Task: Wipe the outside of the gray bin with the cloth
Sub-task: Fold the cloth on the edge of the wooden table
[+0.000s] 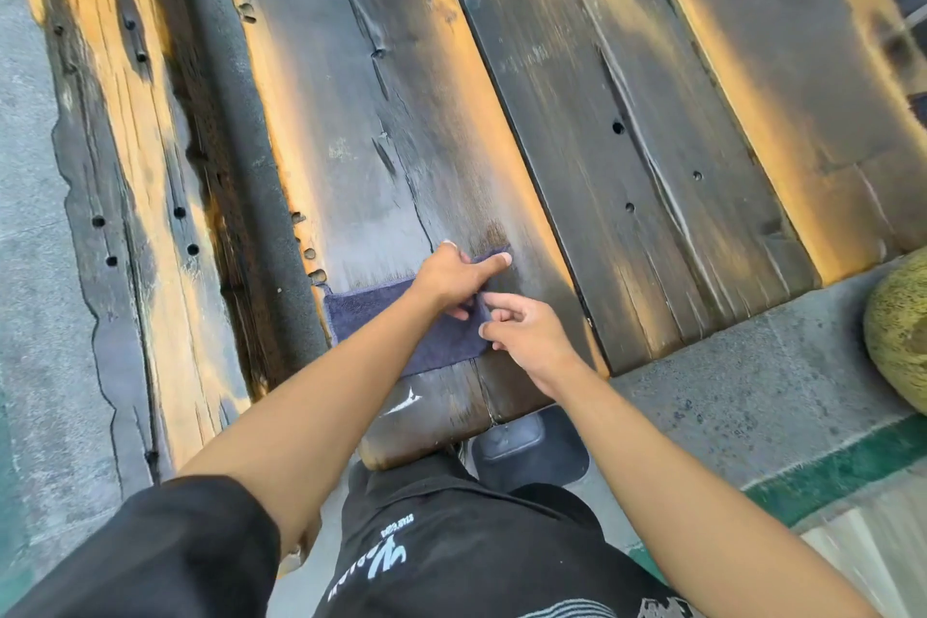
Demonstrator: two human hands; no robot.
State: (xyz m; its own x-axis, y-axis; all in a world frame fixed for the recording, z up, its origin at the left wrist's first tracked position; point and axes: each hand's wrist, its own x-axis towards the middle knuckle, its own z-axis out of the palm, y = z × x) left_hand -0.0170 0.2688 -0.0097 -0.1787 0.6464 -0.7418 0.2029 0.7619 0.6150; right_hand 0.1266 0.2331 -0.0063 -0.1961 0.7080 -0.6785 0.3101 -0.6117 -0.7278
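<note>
A dark blue cloth (381, 316) lies flat on the near end of a dark wooden plank table (627, 115). My left hand (451, 279) rests on the cloth's right part, index finger stretched out and the other fingers curled on the fabric. My right hand (526, 336) pinches the cloth's right edge between thumb and fingers. A dark gray rounded object (531, 447) shows on the floor below the table's near edge. I cannot tell whether it is the gray bin.
A worn wooden bench plank (125, 166) runs along the left, with a gap between it and the table. A yellow-green rounded object (898, 336) sits at the right edge. The concrete floor has a green painted stripe (827, 472). My black trousers fill the bottom.
</note>
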